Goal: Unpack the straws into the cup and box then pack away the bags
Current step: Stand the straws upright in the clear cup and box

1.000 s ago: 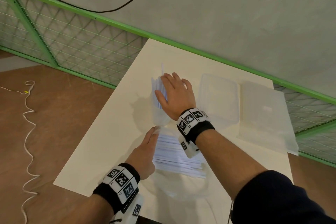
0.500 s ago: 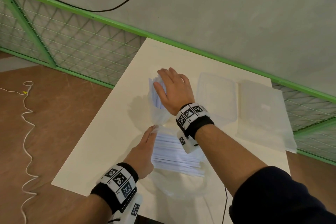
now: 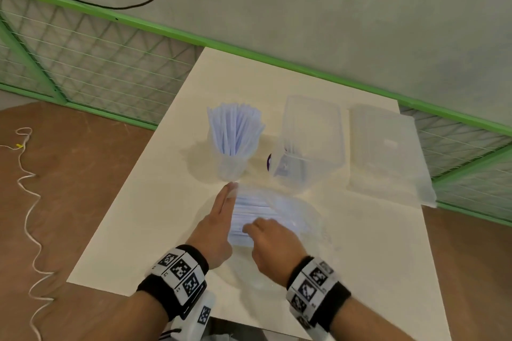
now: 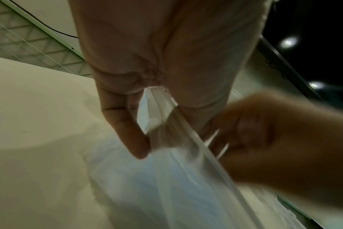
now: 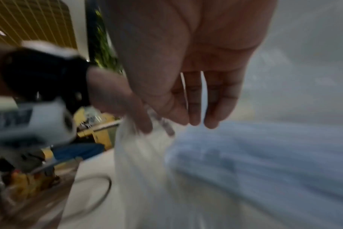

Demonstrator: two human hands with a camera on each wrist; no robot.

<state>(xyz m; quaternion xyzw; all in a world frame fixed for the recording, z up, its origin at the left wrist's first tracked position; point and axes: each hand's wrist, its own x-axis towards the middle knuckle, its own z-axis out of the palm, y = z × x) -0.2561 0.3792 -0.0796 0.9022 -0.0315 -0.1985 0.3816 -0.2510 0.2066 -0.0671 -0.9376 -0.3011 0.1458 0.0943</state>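
Observation:
A clear cup (image 3: 231,166) packed with pale blue straws (image 3: 235,127) stands upright mid-table, with an empty clear box (image 3: 313,130) just to its right. In front of them lies a clear bag (image 3: 293,210) holding more straws (image 3: 249,210). My left hand (image 3: 221,213) lies along the bag's left end; in the left wrist view its thumb (image 4: 131,136) pinches the bag film (image 4: 166,178). My right hand (image 3: 263,235) hovers over the bag's near end, fingers (image 5: 196,108) pointing down at the film (image 5: 143,155) beside the straws (image 5: 264,155), gripping nothing that I can see.
A flat clear plastic piece (image 3: 388,152) lies right of the box and overhangs the table's right edge. A small dark object (image 3: 268,160) sits between cup and box. Green mesh fencing (image 3: 83,63) borders the table (image 3: 138,216); a white cord (image 3: 27,188) trails on the floor.
My right hand has left the top of the straws in the cup and come back to the bag in front. The left hand has stayed at the bag's left end.

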